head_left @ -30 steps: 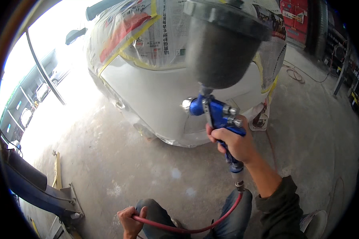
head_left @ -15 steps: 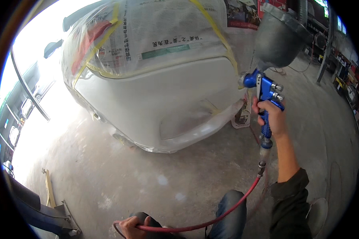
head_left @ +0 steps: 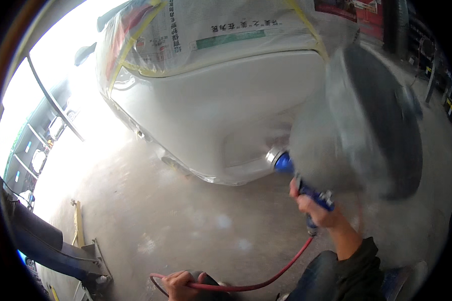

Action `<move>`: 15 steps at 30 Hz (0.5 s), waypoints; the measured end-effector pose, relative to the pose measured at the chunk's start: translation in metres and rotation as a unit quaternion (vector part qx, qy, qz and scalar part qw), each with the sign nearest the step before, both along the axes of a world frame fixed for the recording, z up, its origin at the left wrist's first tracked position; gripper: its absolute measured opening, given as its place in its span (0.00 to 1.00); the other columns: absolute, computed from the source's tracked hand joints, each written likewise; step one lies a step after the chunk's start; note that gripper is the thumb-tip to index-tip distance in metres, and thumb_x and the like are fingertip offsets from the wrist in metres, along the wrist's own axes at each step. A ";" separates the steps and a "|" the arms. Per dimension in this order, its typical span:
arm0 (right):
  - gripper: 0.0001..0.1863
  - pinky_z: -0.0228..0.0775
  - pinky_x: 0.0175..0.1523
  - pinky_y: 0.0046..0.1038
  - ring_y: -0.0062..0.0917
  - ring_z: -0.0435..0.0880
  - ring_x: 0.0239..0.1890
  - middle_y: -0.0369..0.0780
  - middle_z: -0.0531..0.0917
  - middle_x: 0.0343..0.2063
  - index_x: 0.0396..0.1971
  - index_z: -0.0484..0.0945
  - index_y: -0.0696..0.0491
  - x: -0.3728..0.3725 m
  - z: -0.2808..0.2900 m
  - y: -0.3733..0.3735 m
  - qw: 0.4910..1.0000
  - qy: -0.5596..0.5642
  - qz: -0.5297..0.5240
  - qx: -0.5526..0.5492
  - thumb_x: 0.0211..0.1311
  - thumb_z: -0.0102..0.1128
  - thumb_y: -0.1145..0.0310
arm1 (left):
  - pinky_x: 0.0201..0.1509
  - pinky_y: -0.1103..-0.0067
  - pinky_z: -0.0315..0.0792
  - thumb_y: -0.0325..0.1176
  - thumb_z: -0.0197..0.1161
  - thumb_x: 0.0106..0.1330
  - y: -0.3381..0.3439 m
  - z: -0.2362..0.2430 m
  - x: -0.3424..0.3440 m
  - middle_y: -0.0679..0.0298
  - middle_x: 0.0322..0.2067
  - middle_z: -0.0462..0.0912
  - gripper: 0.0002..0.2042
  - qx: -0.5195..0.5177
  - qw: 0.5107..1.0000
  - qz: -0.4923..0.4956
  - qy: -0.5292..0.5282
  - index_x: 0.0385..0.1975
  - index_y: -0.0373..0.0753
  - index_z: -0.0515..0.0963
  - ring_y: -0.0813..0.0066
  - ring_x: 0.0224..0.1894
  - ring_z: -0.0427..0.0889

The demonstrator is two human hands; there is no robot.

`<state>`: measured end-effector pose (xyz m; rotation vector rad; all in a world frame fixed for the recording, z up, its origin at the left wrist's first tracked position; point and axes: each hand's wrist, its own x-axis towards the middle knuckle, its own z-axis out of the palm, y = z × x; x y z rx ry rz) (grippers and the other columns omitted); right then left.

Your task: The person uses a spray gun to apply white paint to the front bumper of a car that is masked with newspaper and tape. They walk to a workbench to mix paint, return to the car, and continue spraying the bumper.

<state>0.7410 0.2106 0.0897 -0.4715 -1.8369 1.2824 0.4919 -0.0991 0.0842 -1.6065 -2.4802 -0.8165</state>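
My right hand (head_left: 314,210) is closed around a blue spray gun (head_left: 285,163) with a silver nozzle and a large grey cup (head_left: 356,125), blurred and tipped to the right. The nozzle faces the lower part of a white car panel (head_left: 206,110), where a greyer patch shows beside it. The cup hides the panel's right end. Above, the body is covered with newspaper (head_left: 246,20), clear film and yellow tape (head_left: 309,25). My left hand (head_left: 181,283), low in the view, grips a red hose (head_left: 251,287) that rises to the gun's handle.
A dark lift post (head_left: 40,233) with a yellow bar (head_left: 78,226) stands at lower left on the concrete floor (head_left: 176,231). Bright daylight and parked cars lie at far left. A red cabinet (head_left: 366,20) and dark cluttered shelving stand at upper right. My knees are below.
The spray gun swung right, then came back left and lower; its cup is now tilted and much larger in view. My left hand stays on the hose.
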 end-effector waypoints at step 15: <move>0.08 0.63 0.30 0.19 0.14 0.68 0.24 0.35 0.73 0.28 0.35 0.72 0.54 -0.046 -0.110 0.011 0.996 0.029 -0.055 -0.069 0.53 0.49 0.72 | 0.17 0.66 0.60 0.37 0.75 0.47 0.022 -0.039 0.009 0.57 0.11 0.67 0.21 -0.011 0.998 -0.050 0.027 0.09 0.40 0.65 0.57 0.13 0.68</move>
